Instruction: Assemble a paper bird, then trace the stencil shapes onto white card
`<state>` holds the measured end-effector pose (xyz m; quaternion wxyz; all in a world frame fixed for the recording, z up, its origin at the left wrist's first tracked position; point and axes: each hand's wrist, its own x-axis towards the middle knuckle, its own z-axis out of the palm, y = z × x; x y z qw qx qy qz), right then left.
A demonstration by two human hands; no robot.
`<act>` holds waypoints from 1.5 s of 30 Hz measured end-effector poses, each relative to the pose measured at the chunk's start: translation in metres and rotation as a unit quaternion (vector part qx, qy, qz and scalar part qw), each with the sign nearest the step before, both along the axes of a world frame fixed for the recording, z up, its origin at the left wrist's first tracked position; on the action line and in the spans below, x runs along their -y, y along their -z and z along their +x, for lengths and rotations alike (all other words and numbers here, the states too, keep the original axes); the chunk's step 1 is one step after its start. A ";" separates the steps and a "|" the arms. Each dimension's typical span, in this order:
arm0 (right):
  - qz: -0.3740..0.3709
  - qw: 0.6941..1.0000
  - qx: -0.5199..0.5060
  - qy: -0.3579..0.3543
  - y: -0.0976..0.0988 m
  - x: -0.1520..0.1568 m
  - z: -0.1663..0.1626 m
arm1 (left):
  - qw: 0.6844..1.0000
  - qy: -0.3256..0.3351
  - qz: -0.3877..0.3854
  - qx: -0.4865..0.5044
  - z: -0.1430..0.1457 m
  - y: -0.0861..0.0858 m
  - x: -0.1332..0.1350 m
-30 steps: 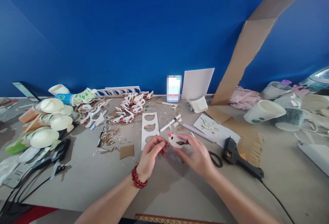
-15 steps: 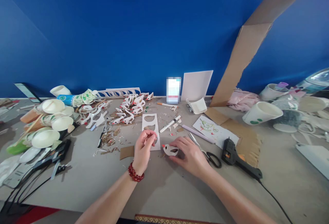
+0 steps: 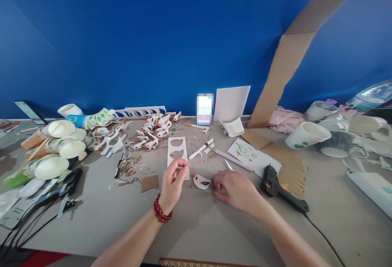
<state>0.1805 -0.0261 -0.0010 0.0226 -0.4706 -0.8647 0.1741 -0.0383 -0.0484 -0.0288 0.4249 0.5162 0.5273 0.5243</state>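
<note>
A small white bird cutout [image 3: 201, 182] with a red beak and a dark brown wing patch lies flat on the table between my hands. My right hand [image 3: 235, 189] is just right of it, apart from it, with fingers loosely bent and nothing seen between them. It covers most of the scissors, whose blade tip [image 3: 228, 165] sticks out beyond the knuckles. My left hand [image 3: 174, 181], above a red bead bracelet, has thumb and fingers drawn together in a pinch; whatever may be in it is hidden. It overlaps the lower end of a white board with cut-out holes [image 3: 169, 152].
Several similar white birds [image 3: 153, 134] are heaped at the back left. A black glue gun [image 3: 274, 183] lies right, its cord trailing forward. Near it are a bird drawing [image 3: 245, 150], a purple pen [image 3: 232, 159] and cardboard [image 3: 294, 169]. Paper cups [image 3: 308, 134] crowd both sides.
My right hand has let go of the bird and moved right, over the scissors. The bird stays on the table. My left hand keeps its pinch in about the same place.
</note>
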 end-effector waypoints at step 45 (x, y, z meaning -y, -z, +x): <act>-0.162 0.961 -0.226 0.012 -0.002 0.012 -0.013 | 0.988 0.095 0.069 -0.096 0.007 -0.012 0.010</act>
